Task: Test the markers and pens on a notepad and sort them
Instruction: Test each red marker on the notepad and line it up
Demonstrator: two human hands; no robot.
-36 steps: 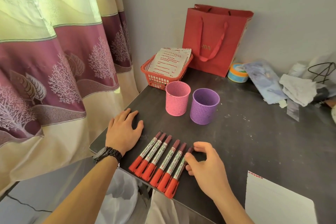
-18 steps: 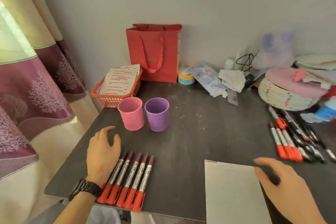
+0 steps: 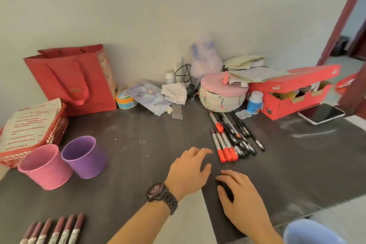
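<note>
Light, stiff and likely to roll, the markers [image 3: 222, 143] want a mid-barrel pinch; the left hand [image 3: 189, 170] hovers near with fingers spread, while the right hand [image 3: 242, 200] is cupped, its hold unclear.

Left hand [image 3: 189, 171] spread (right hand [image 3: 240, 202] curled)

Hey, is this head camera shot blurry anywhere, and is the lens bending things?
Head view: motion smear softens the pink cup and purple cup, and the red lines on the papers streak; the pens are sharper, yet soft. Wide-angle bowing tilts the door frame at right. Light is soft and even, shadows faint.
</note>
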